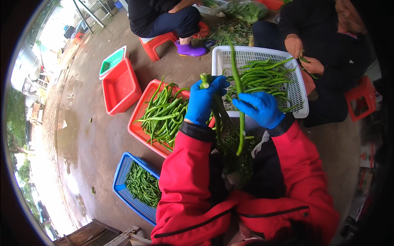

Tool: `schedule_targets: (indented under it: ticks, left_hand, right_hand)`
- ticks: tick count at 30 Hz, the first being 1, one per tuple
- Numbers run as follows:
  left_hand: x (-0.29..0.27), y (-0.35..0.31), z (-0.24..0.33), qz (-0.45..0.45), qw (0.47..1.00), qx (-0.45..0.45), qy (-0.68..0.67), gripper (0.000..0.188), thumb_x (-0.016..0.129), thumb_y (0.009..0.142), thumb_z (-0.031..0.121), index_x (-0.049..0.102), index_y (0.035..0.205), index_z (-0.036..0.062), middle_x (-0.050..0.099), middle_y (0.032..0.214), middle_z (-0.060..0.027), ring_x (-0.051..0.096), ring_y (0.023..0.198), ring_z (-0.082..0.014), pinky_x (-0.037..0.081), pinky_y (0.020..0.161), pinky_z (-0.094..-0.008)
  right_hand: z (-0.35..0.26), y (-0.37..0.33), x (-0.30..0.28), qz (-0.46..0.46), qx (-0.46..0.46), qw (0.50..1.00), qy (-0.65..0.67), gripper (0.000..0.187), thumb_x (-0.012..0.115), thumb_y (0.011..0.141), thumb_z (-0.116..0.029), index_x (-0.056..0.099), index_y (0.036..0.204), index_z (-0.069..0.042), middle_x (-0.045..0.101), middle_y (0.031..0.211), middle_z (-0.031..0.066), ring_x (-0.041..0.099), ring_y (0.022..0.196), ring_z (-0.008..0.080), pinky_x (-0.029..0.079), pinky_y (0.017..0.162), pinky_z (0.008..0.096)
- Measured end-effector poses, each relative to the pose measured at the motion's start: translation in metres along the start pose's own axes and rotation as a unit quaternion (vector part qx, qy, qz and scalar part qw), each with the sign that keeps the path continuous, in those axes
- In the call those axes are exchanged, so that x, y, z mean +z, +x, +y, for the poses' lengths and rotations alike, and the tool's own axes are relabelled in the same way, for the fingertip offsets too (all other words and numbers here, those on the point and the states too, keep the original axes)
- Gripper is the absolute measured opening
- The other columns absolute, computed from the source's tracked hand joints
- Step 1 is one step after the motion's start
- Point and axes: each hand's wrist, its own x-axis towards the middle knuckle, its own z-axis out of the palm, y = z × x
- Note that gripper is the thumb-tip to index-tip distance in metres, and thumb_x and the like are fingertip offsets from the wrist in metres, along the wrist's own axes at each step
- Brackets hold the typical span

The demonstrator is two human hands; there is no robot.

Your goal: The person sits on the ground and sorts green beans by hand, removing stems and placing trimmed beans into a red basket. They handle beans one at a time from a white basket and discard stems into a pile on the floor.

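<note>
My left hand [201,107], in a blue glove, is closed around a bunch of thick green stalks [205,78]. Their pale cut ends stick up above the fist, and darker green leaves [221,119] hang below it. In a matching glove, my right hand [264,110] pinches one long, slim green stalk [237,74] near its middle. That stalk stands nearly upright between my hands, over a dark green heap [238,160] at my lap. What kind of plant it is I cannot tell.
Long green peppers fill a red basket [137,117] on the left and a white basket [303,96] ahead. A blue basket [119,186] holds short green pods. Beyond stand red [119,88] and green trays [111,61]. Two people sit nearby; one handles greens [303,57].
</note>
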Motion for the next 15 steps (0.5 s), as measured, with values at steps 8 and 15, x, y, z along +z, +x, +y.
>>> schedule_targets:
  ticks: [8, 15]
  left_hand:
    - [-0.009, 0.013, -0.01, 0.023, 0.999, 0.003, -0.022, 0.029, 0.057, 0.089, 0.021, 0.059, 0.109, -0.0006, 0.066, 0.094, -0.0078, 0.06, 0.077, -0.0132, 0.047, 0.07, -0.0258]
    - [-0.005, 0.016, -0.018, 0.015, 0.998, 0.065, -0.005, 0.026, 0.061, 0.086, 0.013, 0.061, 0.108, -0.0005, 0.066, 0.096, -0.0064, 0.059, 0.083, -0.0121, 0.046, 0.075, -0.0247]
  right_hand:
    - [-0.019, -0.016, 0.01, -0.071, -0.183, 0.98, -0.006, 0.04, 0.064, 0.068, -0.008, 0.063, 0.108, -0.014, 0.056, 0.107, 0.0031, 0.056, 0.09, 0.0195, 0.051, 0.075, 0.03]
    - [-0.017, -0.018, 0.021, -0.096, -0.115, 0.989, 0.02, 0.029, 0.064, 0.072, -0.008, 0.063, 0.101, -0.013, 0.057, 0.106, 0.0039, 0.057, 0.089, 0.0209, 0.05, 0.076, 0.0336]
